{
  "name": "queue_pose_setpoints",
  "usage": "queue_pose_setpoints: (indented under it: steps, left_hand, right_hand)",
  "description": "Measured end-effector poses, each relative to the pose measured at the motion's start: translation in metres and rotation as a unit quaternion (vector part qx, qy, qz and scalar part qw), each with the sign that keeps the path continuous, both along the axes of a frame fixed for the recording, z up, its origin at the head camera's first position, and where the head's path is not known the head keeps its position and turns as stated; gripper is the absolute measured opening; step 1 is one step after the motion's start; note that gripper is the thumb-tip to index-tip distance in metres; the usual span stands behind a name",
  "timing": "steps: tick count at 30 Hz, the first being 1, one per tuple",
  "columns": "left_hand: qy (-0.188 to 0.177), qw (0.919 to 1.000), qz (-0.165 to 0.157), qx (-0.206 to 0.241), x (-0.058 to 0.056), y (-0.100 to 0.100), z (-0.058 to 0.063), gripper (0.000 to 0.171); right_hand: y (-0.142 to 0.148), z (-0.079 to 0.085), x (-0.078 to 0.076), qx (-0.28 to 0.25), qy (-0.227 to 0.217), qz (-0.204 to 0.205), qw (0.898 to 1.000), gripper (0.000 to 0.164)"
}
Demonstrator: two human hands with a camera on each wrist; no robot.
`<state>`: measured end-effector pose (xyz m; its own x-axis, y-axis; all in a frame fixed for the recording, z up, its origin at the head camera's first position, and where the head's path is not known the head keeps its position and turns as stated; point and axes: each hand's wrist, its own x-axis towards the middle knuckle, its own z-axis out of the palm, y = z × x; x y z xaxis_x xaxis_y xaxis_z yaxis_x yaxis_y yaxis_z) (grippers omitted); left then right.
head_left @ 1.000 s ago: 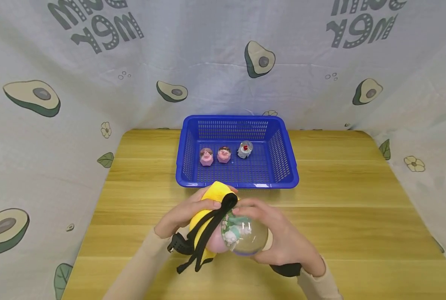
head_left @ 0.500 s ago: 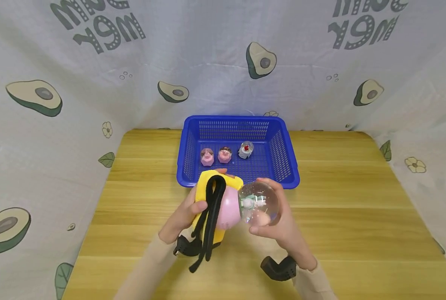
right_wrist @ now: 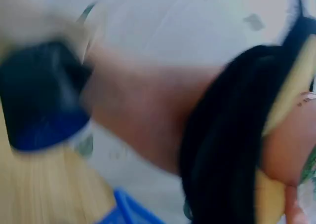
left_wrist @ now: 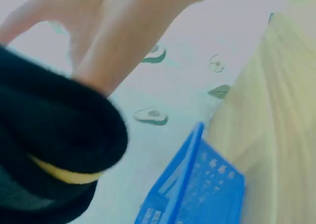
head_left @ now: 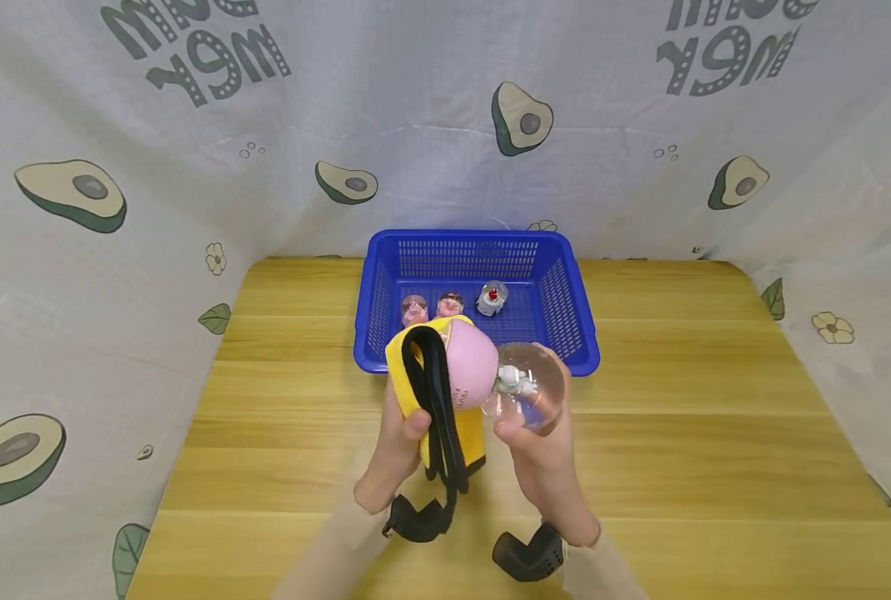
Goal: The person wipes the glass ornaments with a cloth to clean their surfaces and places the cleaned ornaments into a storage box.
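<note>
A snow globe is held tilted on its side between both hands in the head view, in front of the blue basket (head_left: 561,321). Its round pink base (head_left: 473,367) faces left, and its clear dome (head_left: 538,379) with a pale figure inside faces right. My left hand (head_left: 394,446) holds a yellow cloth (head_left: 472,437) with black edging and a folded black strap (head_left: 439,400) against the base, thumb on the strap. My right hand (head_left: 546,458) grips the dome. The right wrist view shows the strap (right_wrist: 222,145) and pink base (right_wrist: 286,145) close up; the left wrist view shows strap (left_wrist: 59,115) too.
Inside the basket sit two small pink snow globes (head_left: 414,308) and a white one (head_left: 493,297) with a red top. The wooden table (head_left: 685,433) spreads around, with a printed curtain (head_left: 415,108) behind it. Black wrist devices (head_left: 528,557) are strapped to both wrists.
Both hands have lifted the snow globe up and away toward the basket, and its dome has turned further right. The yellow cloth and strap moved along in the left hand.
</note>
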<state>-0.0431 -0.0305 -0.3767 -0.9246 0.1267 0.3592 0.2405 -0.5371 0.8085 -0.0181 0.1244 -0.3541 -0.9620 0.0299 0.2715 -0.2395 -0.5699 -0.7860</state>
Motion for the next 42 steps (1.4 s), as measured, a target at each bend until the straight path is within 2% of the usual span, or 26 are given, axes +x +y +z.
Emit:
queue_pose_setpoints:
  steps: [2, 4, 7, 10, 11, 13, 14, 17, 20, 22, 24, 26, 27, 29, 31, 32, 34, 35, 39, 42]
  left_hand:
    - [-0.017, 0.9996, 0.019, 0.011, 0.004, 0.006, -0.001, 0.082]
    - [-0.033, 0.9985, 0.038, 0.022, 0.008, 0.011, -0.001, 0.078]
    - [-0.056, 0.9954, 0.067, 0.039, 0.015, 0.018, 0.000, 0.072]
    - [-0.063, 0.9922, 0.098, 0.044, 0.021, 0.024, 0.004, 0.068]
    - [-0.061, 0.9915, 0.107, 0.043, 0.022, 0.025, 0.005, 0.068]
    - [-0.047, 0.9901, 0.129, 0.029, 0.022, 0.026, 0.008, 0.073]
    - [-0.034, 0.9893, 0.141, 0.017, 0.021, 0.026, 0.009, 0.077]
    - [0.015, 0.9858, 0.166, -0.022, 0.015, 0.020, 0.010, 0.091]
    - [0.070, 0.9826, 0.162, -0.058, 0.006, 0.011, 0.011, 0.097]
    - [0.100, 0.9815, 0.140, -0.084, 0.001, 0.004, 0.012, 0.095]
    - [0.131, 0.9751, 0.122, -0.130, -0.004, -0.004, 0.015, 0.092]
    - [0.171, 0.9616, 0.107, -0.186, -0.009, -0.012, 0.018, 0.091]
    - [0.192, 0.9518, 0.099, -0.218, -0.011, -0.016, 0.020, 0.093]
    - [0.238, 0.9269, 0.079, -0.279, -0.015, -0.023, 0.026, 0.097]
    - [0.274, 0.9031, 0.045, -0.328, -0.019, -0.027, 0.031, 0.100]
    - [0.282, 0.8942, 0.025, -0.347, -0.020, -0.029, 0.034, 0.101]
    - [0.280, 0.8827, -0.018, -0.377, -0.023, -0.031, 0.038, 0.098]
    - [0.270, 0.8817, -0.039, -0.385, -0.024, -0.033, 0.039, 0.095]
    - [0.207, 0.8911, -0.120, -0.386, -0.030, -0.037, 0.039, 0.082]
    - [0.163, 0.8986, -0.188, -0.361, -0.034, -0.039, 0.036, 0.077]
  right_hand:
    - [-0.004, -0.002, -0.003, 0.046, 0.051, -0.053, 0.996, 0.078]
    - [-0.008, -0.006, -0.005, 0.092, 0.112, -0.100, 0.984, 0.076]
    - [-0.013, -0.011, -0.011, 0.149, 0.211, -0.162, 0.952, 0.070]
    - [-0.016, -0.015, -0.015, 0.200, 0.286, -0.216, 0.912, 0.067]
    - [-0.016, -0.017, -0.016, 0.217, 0.301, -0.239, 0.897, 0.065]
    - [-0.015, -0.018, -0.016, 0.244, 0.317, -0.271, 0.875, 0.063]
    - [-0.015, -0.019, -0.016, 0.256, 0.320, -0.281, 0.868, 0.062]
    - [-0.011, -0.019, -0.015, 0.266, 0.327, -0.280, 0.863, 0.065]
    - [-0.004, -0.018, -0.012, 0.285, 0.315, -0.248, 0.871, 0.072]
    - [0.002, -0.017, -0.009, 0.304, 0.292, -0.221, 0.880, 0.077]
    - [0.009, -0.015, -0.004, 0.328, 0.258, -0.190, 0.889, 0.083]
    - [0.017, -0.010, -0.001, 0.347, 0.222, -0.156, 0.898, 0.087]
    - [0.020, -0.008, 0.000, 0.353, 0.205, -0.138, 0.902, 0.088]
    - [0.027, -0.002, 0.002, 0.366, 0.178, -0.101, 0.908, 0.089]
    - [0.034, 0.004, 0.002, 0.379, 0.161, -0.073, 0.908, 0.090]
    - [0.037, 0.006, 0.002, 0.388, 0.156, -0.061, 0.906, 0.089]
    - [0.041, 0.009, 0.001, 0.404, 0.158, -0.040, 0.900, 0.088]
    - [0.043, 0.010, 0.001, 0.413, 0.162, -0.032, 0.896, 0.088]
    - [0.047, 0.011, 0.003, 0.434, 0.184, 0.002, 0.882, 0.088]
    - [0.048, 0.011, 0.004, 0.440, 0.211, 0.016, 0.873, 0.088]
